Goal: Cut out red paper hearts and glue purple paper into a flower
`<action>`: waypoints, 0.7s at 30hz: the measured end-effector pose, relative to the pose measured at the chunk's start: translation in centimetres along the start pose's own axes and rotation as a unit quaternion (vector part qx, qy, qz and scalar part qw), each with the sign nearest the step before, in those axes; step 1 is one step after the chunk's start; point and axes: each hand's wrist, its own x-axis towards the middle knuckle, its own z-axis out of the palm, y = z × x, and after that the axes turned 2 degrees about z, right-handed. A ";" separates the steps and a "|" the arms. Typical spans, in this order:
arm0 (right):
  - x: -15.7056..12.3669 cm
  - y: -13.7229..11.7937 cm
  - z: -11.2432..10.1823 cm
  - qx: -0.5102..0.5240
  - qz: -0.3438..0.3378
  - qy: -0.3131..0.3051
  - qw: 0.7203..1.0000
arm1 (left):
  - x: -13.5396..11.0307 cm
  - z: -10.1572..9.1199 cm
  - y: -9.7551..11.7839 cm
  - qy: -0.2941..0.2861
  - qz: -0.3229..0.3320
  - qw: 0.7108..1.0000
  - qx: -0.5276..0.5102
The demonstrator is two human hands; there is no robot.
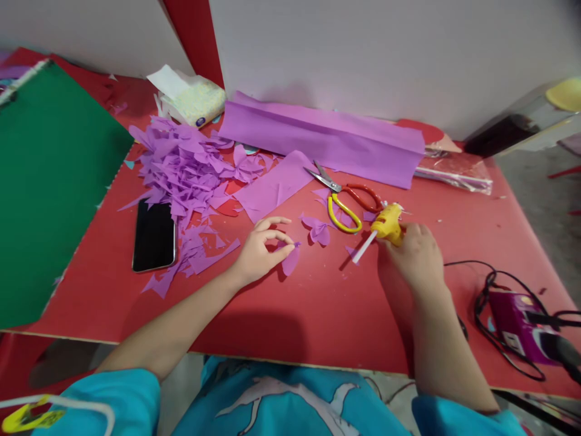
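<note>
Between the thumb and forefinger of my left hand (265,248) is pinched a purple paper petal (290,263), just above the red tabletop. My right hand (417,257) is wrapped round the yellow glue gun (388,223), whose white glue stick (364,247) pokes out toward the lower left. The glue gun's nozzle points away from me and is partly hidden. A purple paper flower (318,231) lies just right of my left fingertips. Beyond it rest open scissors (338,191) with one red and one yellow handle.
A heap of purple paper cutouts (181,160) lies at the left beside a black phone (155,235). Folded purple paper (327,138) and a tissue pack (193,100) line the back. A green board (54,200) covers the far left. A purple power strip (517,321) with black cords sits at right.
</note>
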 end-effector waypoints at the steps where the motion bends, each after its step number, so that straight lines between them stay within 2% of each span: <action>1: 0.0 0.2 0.0 0.002 -0.013 -0.007 1.000 | 0.0 0.0 0.0 -0.003 0.002 1.000 -0.003; 5: -0.3 -0.3 -1.3 0.006 -0.057 -0.017 0.998 | -0.1 -0.1 0.2 -0.025 0.017 1.000 -0.004; 8: -0.7 -2.1 -2.3 0.045 -0.046 0.058 0.996 | -0.2 -0.1 0.4 -0.052 0.025 0.998 -0.006; 9: -0.9 -3.1 -2.5 0.079 -0.067 0.079 0.991 | -0.2 -0.2 0.5 -0.062 0.028 0.998 -0.009; 10: -1.2 -4.1 -2.6 0.128 -0.106 0.082 0.983 | -0.2 -0.2 0.5 -0.072 0.031 0.997 -0.013; 12: -2.1 -6.3 -2.4 0.226 -0.187 0.043 0.955 | -0.3 -0.2 0.5 -0.093 0.038 0.995 -0.022; 14: -3.2 -8.3 -1.9 0.292 -0.240 0.025 0.925 | -0.4 -0.2 0.6 -0.111 0.045 0.992 -0.033; 16: -4.2 -9.8 -1.2 0.350 -0.265 0.040 0.898 | -0.4 -0.2 0.6 -0.125 0.048 0.990 -0.047; 21: -5.4 -11.0 -0.2 0.420 -0.228 0.020 0.878 | -0.6 0.0 0.7 -0.135 0.044 0.987 -0.070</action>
